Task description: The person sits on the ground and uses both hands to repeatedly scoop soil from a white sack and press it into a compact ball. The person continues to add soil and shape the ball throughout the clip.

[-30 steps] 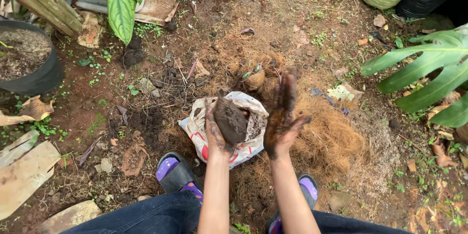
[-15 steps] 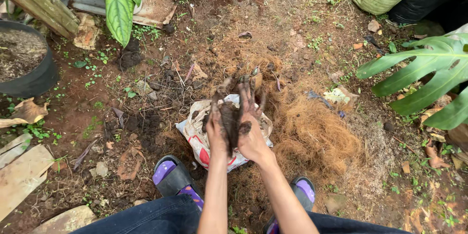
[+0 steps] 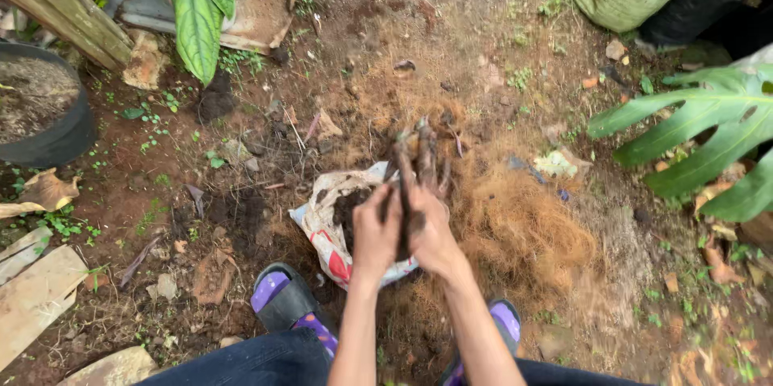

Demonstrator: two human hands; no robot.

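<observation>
Frame centre: left hand (image 3: 375, 235) and right hand (image 3: 429, 229) pressed together, grasping dark soil (image 3: 407, 221) over the open white sack (image 3: 334, 233); risk judged: crumbs spilling onto coir pile (image 3: 515, 229) through loose fingers.

Bare reddish soil ground (image 3: 451, 24), coconut-fibre heap (image 3: 523, 229), open printed sack (image 3: 330, 229), black pot (image 3: 48, 124), wooden planks (image 3: 32, 297)
</observation>
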